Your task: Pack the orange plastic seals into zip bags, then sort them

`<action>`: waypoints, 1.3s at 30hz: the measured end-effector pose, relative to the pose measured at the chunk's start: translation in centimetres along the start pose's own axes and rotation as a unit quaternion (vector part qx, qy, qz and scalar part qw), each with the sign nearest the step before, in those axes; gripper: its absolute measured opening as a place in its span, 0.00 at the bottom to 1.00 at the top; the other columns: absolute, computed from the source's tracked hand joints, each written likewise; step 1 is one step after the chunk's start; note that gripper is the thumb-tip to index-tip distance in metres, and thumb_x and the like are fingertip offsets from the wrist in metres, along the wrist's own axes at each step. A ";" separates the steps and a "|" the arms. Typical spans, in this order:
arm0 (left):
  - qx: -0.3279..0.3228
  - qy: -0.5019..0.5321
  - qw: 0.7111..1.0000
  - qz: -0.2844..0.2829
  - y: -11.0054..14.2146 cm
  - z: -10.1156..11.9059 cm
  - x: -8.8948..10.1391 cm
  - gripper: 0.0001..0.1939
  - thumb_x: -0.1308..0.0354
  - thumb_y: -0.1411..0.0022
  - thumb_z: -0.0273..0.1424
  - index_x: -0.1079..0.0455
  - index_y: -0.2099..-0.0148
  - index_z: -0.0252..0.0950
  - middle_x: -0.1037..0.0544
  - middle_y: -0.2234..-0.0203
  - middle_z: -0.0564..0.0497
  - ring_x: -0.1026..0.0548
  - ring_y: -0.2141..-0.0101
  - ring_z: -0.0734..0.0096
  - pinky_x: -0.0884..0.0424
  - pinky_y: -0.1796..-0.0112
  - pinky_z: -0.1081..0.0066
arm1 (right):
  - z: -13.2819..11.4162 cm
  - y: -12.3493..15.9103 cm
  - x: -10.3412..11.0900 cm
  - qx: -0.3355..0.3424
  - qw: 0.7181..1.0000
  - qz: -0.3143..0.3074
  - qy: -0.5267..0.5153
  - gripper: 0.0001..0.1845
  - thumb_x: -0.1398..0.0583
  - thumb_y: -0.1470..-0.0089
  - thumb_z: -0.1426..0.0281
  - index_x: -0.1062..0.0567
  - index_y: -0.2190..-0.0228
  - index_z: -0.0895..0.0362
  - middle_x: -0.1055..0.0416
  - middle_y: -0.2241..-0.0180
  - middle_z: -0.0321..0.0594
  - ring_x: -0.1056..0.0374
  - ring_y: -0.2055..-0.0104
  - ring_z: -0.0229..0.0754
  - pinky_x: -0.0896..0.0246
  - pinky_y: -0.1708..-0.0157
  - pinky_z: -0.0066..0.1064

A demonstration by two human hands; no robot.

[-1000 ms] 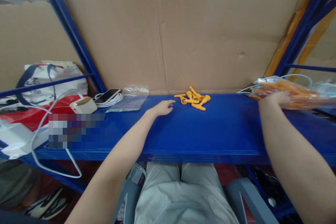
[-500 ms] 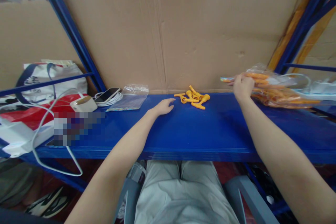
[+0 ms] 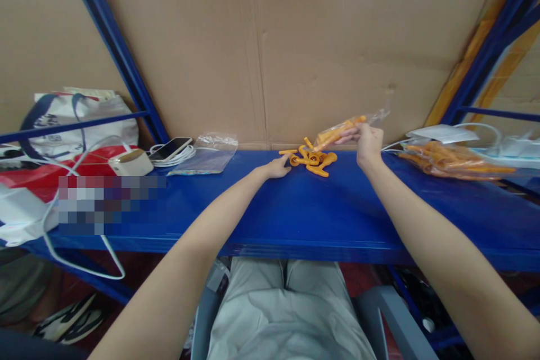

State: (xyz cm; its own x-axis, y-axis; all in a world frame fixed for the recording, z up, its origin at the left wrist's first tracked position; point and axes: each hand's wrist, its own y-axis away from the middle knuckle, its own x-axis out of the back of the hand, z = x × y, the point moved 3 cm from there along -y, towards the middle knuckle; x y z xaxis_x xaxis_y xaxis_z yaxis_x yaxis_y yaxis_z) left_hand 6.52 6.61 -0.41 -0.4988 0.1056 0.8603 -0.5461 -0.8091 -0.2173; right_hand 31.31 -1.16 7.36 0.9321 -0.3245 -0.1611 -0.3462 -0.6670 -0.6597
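Note:
A small heap of yellow-orange plastic toy pipes [image 3: 319, 170], with round cup ends and thin stems, lies on the blue shelf top [image 3: 312, 214] in front of me. My left hand [image 3: 278, 167] is at the heap's left edge, thumb and fingers apart; whether it touches a pipe I cannot tell. My right hand [image 3: 369, 145] grips a clear plastic bag [image 3: 340, 130] of the same orange pieces. That bag is tilted, its lower left end just above the heap. Farther right lies a second, fuller clear bag of orange pieces [image 3: 451, 160].
An empty-looking clear bag [image 3: 206, 154] lies left of the heap. Beside it are a phone [image 3: 171, 149] on a coiled white cable, a charger block [image 3: 131, 163], a red bag and a white tote [image 3: 88, 121]. Cardboard [image 3: 320, 50] walls the back; blue posts stand on both sides.
My right hand has moved left from the fuller bag, carrying the smaller bag over to the heap. My left hand has shifted right, up to the heap's edge.

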 end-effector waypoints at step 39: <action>0.194 0.470 0.859 -0.066 5.4 -0.1 5.0 0.27 0.46 0.34 0.53 0.24 0.60 0.33 0.18 0.69 0.44 0.24 0.74 0.72 0.33 0.75 0.75 | 3.7 0.1 -8.0 -0.149 0.980 -0.052 -0.123 0.22 0.48 0.46 0.55 0.41 0.87 0.48 0.48 0.91 0.32 0.50 0.88 0.37 0.45 0.82 0.32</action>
State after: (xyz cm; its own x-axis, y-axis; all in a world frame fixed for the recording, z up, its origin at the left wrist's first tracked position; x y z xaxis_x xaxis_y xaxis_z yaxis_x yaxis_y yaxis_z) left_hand 1.03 2.81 2.73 -0.8725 0.4830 0.0743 -0.4647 -0.8670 0.1798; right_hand 24.25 3.81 5.90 0.9490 -0.0975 -0.2998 -0.2294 -0.8657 -0.4449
